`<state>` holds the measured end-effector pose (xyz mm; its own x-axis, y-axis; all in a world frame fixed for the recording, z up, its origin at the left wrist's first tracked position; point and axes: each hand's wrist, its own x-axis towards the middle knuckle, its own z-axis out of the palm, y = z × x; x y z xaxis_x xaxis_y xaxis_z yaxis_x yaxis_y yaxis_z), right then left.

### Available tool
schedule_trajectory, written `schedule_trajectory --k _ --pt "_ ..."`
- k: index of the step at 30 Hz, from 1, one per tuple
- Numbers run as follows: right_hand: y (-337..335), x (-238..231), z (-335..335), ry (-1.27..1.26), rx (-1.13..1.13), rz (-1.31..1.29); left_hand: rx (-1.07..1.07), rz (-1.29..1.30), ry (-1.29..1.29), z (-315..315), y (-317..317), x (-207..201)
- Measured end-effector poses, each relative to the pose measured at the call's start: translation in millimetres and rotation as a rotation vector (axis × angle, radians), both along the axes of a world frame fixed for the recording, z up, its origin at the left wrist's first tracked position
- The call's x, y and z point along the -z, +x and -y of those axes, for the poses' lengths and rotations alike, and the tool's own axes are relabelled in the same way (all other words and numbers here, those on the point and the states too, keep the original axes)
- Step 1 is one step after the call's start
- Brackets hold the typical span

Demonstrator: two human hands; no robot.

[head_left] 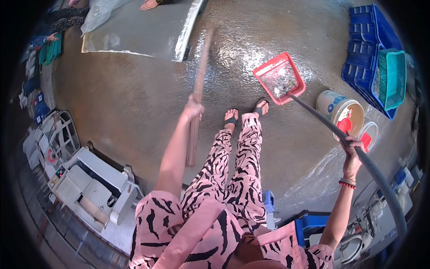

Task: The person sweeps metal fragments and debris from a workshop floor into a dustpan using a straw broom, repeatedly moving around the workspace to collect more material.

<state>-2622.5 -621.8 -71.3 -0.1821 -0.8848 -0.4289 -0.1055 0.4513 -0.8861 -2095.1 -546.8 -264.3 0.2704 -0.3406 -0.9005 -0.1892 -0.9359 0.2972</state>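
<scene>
My left hand (192,109) is closed around a long brown wooden stick (203,67), smeared by motion; I cannot make out a head on it. It stretches from the far middle of the floor to near my legs. In my right hand (352,150) is the dark grey pole of a long-handled red dustpan (269,71). The pan rests on the wet floor just beyond my feet, with small pale and dark scraps inside. Red beads circle my right wrist.
Right of the pan stand a white bucket (329,101), a smaller tub (373,130) with a red scoop, and blue crates (360,58) with a green basket (404,83). A grey-topped table (134,31), with other people's hands near it, lies far left. Machinery (96,179) stands near left.
</scene>
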Motion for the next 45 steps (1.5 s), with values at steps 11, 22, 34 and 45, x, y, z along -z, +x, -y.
schedule_trajectory --k 11,22,34,45 --pt "7 2 3 0.019 -0.008 0.049 0.597 -0.049 0.064 -62 -167 63" --pt "-4 -1 4 -0.053 -0.074 0.072 -0.174 0.112 0.009 86 -15 82" --pt "-28 -3 21 -0.025 -0.056 0.091 0.693 0.063 0.220 82 -145 35" --pt "-18 -12 29 -0.059 -0.067 0.071 0.357 0.039 0.071 204 -113 76"
